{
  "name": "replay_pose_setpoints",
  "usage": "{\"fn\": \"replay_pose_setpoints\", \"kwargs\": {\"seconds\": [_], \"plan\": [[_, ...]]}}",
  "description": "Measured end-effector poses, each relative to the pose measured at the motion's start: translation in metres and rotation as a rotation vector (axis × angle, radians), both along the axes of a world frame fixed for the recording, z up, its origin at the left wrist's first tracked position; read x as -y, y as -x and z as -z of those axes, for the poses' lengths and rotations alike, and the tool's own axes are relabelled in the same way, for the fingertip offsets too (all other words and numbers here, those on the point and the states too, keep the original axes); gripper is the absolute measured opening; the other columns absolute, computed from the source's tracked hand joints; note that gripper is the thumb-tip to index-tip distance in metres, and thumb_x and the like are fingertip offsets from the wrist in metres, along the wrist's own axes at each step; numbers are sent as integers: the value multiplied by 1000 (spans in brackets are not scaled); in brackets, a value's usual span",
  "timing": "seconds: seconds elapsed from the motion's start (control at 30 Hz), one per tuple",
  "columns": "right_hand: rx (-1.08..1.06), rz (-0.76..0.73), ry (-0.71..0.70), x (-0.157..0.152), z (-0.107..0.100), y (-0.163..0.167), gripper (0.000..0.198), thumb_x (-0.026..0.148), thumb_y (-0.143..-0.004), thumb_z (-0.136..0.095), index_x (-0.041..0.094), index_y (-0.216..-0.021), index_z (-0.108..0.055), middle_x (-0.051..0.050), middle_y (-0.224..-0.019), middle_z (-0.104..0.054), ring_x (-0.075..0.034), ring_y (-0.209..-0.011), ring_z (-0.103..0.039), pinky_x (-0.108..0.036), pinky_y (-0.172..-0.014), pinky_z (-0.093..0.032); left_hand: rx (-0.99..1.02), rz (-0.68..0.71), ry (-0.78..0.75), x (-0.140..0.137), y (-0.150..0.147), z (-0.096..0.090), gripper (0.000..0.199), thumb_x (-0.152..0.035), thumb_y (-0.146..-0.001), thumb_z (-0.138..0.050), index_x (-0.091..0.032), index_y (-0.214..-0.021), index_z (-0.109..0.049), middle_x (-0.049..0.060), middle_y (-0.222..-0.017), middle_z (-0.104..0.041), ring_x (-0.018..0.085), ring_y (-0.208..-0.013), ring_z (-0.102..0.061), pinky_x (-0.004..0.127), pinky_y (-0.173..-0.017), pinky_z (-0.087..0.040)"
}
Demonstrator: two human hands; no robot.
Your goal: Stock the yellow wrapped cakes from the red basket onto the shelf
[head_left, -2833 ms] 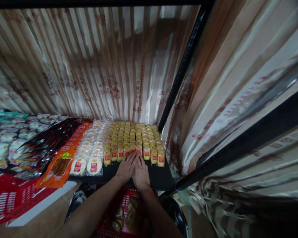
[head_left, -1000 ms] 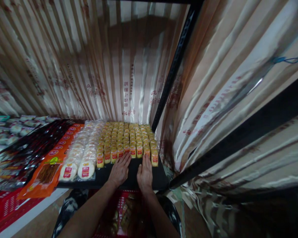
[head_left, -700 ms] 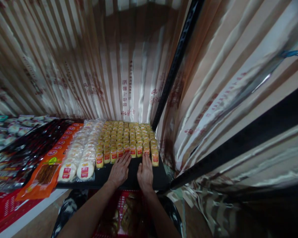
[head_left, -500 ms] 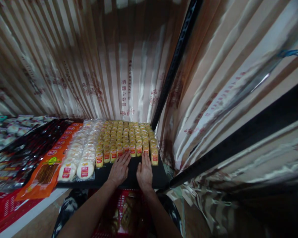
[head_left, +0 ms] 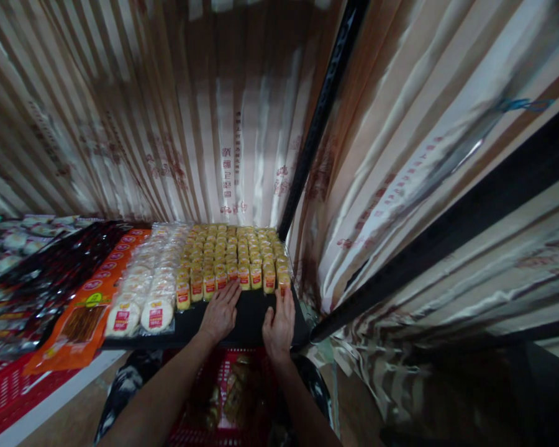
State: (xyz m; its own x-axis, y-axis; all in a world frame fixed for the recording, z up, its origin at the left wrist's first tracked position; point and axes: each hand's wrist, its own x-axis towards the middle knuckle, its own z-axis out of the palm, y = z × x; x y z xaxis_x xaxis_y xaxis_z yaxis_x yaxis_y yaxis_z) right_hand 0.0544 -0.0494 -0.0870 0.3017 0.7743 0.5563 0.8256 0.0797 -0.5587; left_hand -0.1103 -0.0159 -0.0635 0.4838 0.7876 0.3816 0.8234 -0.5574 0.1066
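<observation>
Rows of small yellow packaged cakes (head_left: 233, 248) with red labels stand close together on a black shelf (head_left: 246, 316). Stretched flat, the fingers of my left hand (head_left: 220, 313) touch the front of the middle rows. My right hand (head_left: 279, 323) is against the front cake of the rightmost row, its fingers extended and the thumb apart. Neither hand grasps anything. To the left of the cakes lie two rows of round white packaged cakes (head_left: 157, 315) in clear wrappers.
An orange snack bag (head_left: 81, 316) and dark shiny packets (head_left: 60, 267) lie to the left. Beneath the shelf, a red basket (head_left: 230, 360) holds yellow packages. A black post (head_left: 307, 161) rises at the shelf's back right corner. Printed curtains (head_left: 256, 143) hang behind.
My right hand has shifted right, from the second-last row to the rightmost one, whose front cake now sits farther back. My left hand stays at the middle rows. The view has shifted slightly.
</observation>
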Motion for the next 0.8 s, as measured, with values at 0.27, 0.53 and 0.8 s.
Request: {"fn": "replay_pose_setpoints", "kwargs": {"seconds": [0.27,0.53,0.8], "plan": [[4,7,59,-13,10,-5,52,24,-88,-28,7,-137,-33,-14,-143,-34,-23,-135,-23,-45,-107,-27,6,3,-2,-1,0,2,58,-7,-75,-41,-14,-133,-41,7,-145,-32,21,-131,-31,38,-101,-34],[26,-14,47,-17,10,-5,53,24,-88,-28,10,-139,-30,-12,-144,-33,-23,-135,-22,-45,-107,-27,-1,0,17,-1,0,2,60,-8,-75,-42,-15,-134,-38,8,-146,-29,21,-132,-31,39,-102,-32],[-38,0,24,-14,7,-6,49,24,-86,-31,9,-131,-43,-15,-143,-34,-24,-132,-27,-46,-105,-29,18,13,37,-1,0,3,59,-6,-74,-43,-13,-132,-41,7,-145,-32,22,-131,-31,40,-103,-32]]}}
